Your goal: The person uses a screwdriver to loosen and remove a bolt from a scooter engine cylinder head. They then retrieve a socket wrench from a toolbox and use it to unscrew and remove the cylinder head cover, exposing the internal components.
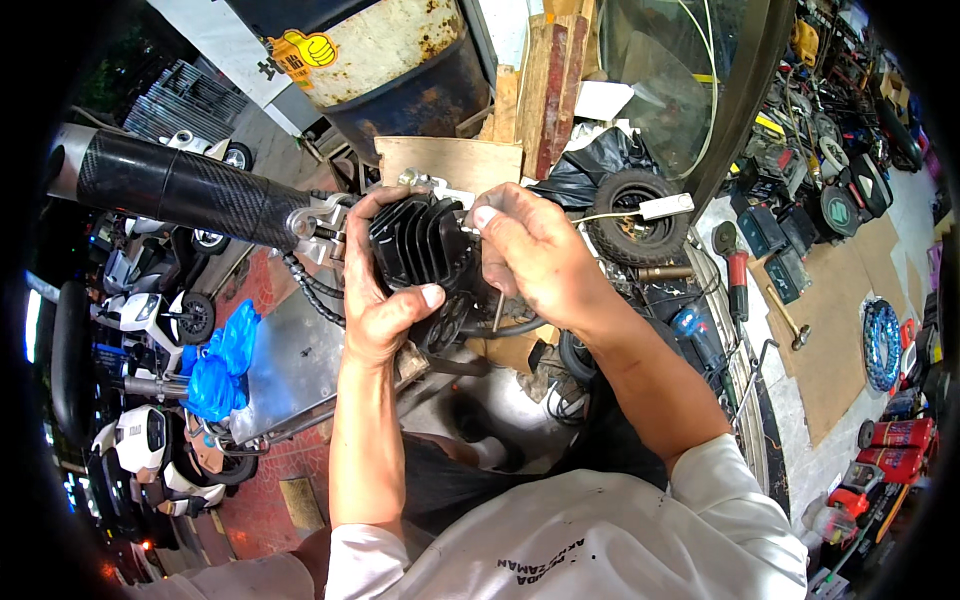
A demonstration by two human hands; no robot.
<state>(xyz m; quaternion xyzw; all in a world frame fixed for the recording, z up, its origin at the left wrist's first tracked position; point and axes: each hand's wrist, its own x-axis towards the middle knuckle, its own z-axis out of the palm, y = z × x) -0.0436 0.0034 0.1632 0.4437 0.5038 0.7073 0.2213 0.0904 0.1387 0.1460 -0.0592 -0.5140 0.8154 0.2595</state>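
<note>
My left hand (375,290) grips a black finned engine cylinder (420,245) from the left, thumb across its lower front. My right hand (530,250) is at the cylinder's right side, fingertips pinching something small at its top right edge; a thin metal tool (497,310) sticks down below that hand. A black carbon-look exhaust pipe (170,185) runs in from the left and ends at a metal bracket (320,225) just left of the cylinder.
A rusty drum (390,60) and wooden boards (545,80) stand behind. A small wheel (635,215) sits at the right, a blue plastic bag (220,360) at the left. Tools, a hammer (785,320) and batteries lie on cardboard at the right. Scooters stand far left.
</note>
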